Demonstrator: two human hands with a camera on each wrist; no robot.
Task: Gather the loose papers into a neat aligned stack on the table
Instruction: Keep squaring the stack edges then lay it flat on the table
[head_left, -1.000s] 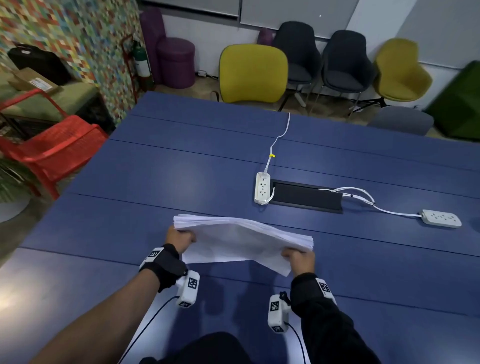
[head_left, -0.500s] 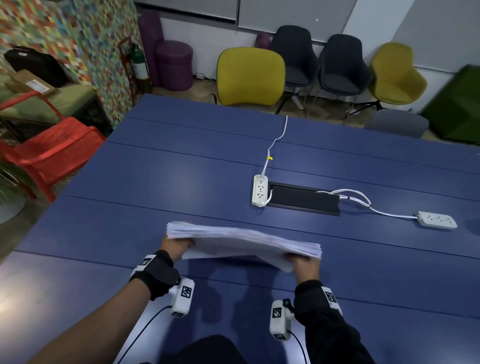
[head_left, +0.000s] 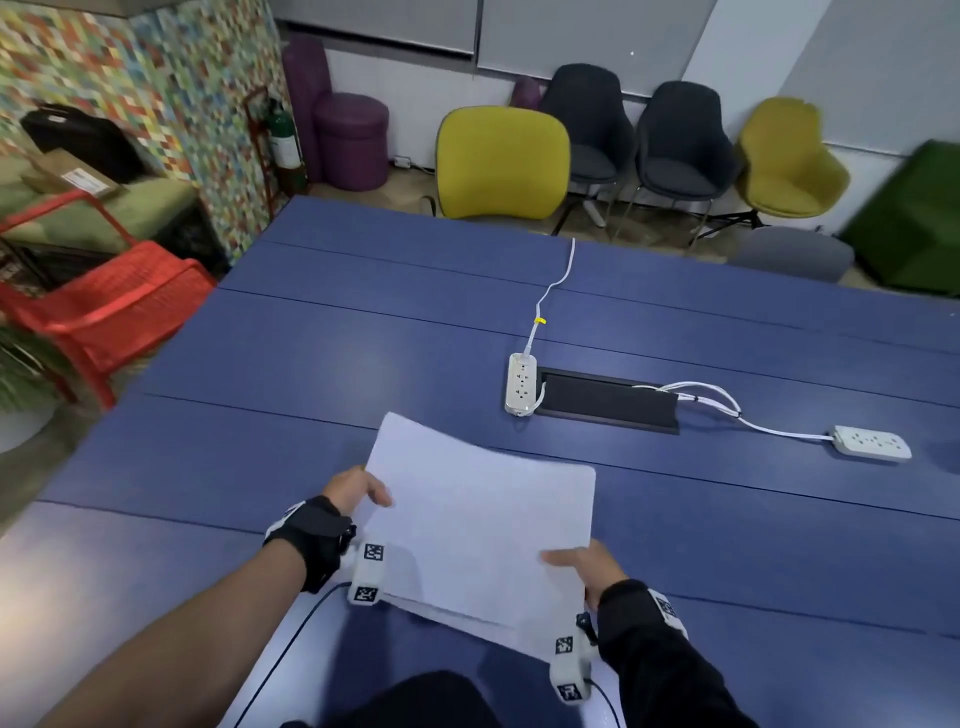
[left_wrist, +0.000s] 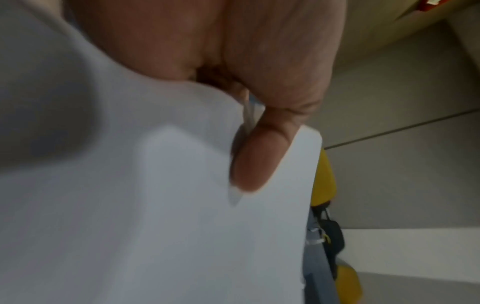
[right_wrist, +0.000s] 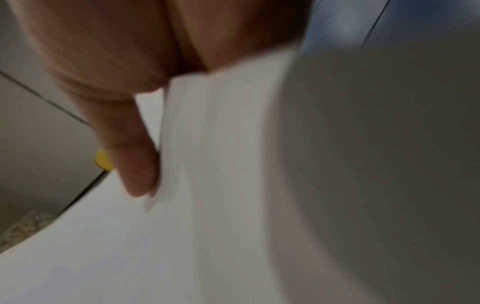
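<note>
A stack of white papers (head_left: 480, 525) is held above the near part of the blue table (head_left: 311, 374), its broad face turned up toward me. My left hand (head_left: 358, 491) grips its left edge, thumb on top. My right hand (head_left: 587, 566) grips the right edge near the lower corner, thumb on top. In the left wrist view the thumb (left_wrist: 257, 160) presses on the paper (left_wrist: 155, 226). In the right wrist view a thumb (right_wrist: 135, 164) lies on the sheets (right_wrist: 207, 205). The fingers under the stack are hidden.
A white power strip (head_left: 521, 383) lies beside a black cable hatch (head_left: 608, 401) in the middle of the table. A second power strip (head_left: 872, 442) lies at the right, joined by a white cord. Chairs stand beyond the far edge; a red chair (head_left: 104, 312) is at the left.
The stack was held edge-on toward me; it has been tilted so its flat top face now shows, and both hands have drawn it closer to me.
</note>
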